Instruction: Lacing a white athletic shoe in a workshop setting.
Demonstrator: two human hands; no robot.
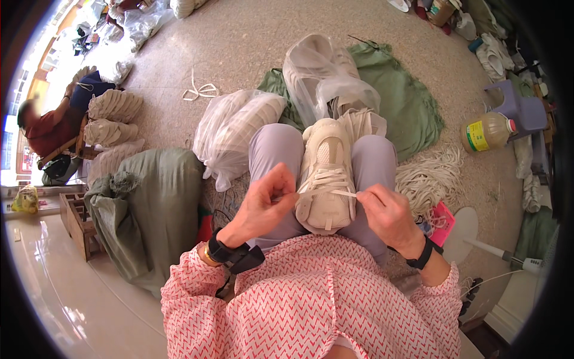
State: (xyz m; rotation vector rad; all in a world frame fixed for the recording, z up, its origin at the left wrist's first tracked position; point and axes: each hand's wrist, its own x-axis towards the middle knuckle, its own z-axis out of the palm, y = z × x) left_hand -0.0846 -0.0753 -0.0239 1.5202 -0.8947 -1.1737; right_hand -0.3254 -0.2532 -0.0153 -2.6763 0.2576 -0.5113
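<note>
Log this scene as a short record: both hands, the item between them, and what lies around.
Left hand: pinching flat cream shoelace
Right hand: pinching lace on the other side
Item: cream lace-up shoe with mesh toe, toe pointing away from wearer
Position: between knees in lilac trousers
Left side: packed clear plastic bag
Right side: tangled heap of cream laces
Farther right: red-capped plastic jug
</note>
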